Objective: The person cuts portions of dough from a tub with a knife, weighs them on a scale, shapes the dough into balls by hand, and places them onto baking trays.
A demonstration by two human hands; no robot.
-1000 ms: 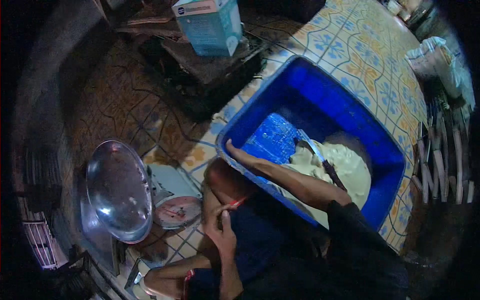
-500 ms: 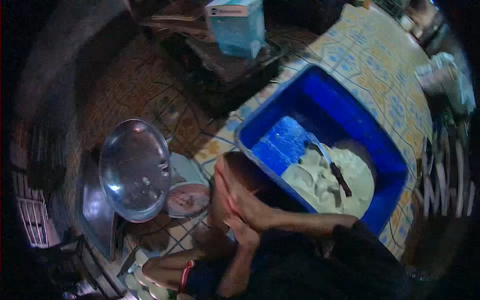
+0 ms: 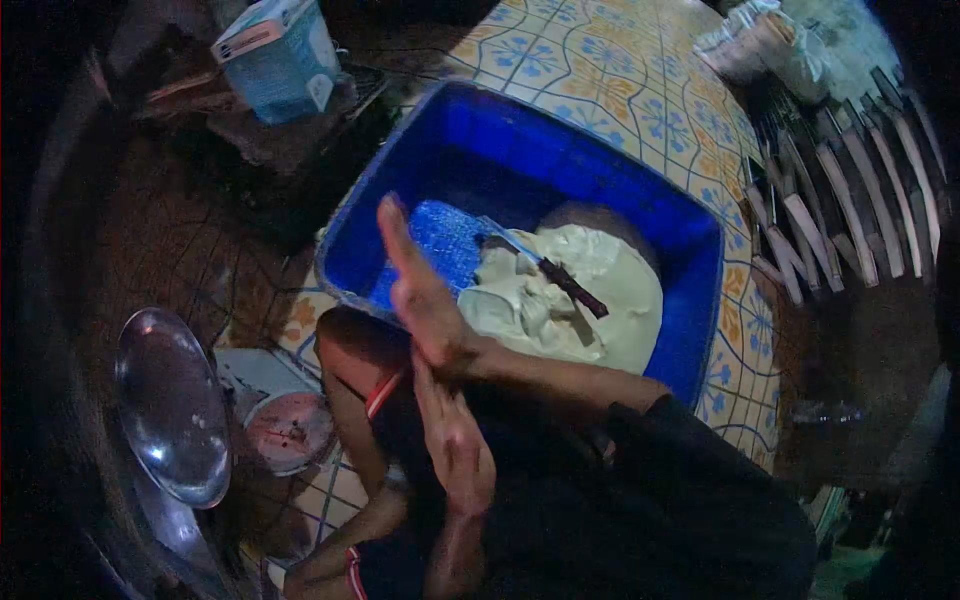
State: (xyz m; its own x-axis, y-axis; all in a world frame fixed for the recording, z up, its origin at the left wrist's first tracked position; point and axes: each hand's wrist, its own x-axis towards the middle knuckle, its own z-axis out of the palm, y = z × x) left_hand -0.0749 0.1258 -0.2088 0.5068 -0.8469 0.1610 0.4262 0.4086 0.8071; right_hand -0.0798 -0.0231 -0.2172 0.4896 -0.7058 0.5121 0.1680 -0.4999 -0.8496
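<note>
While having a knife lie atop pale dough in the blue tub, right of centre, presumably leaving both palms free, holds left hand and right hand open, straight-fingered, apparently empty, touching each other at mid-frame.

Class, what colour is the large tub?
The tub is blue; it shows best in the head view.
</note>
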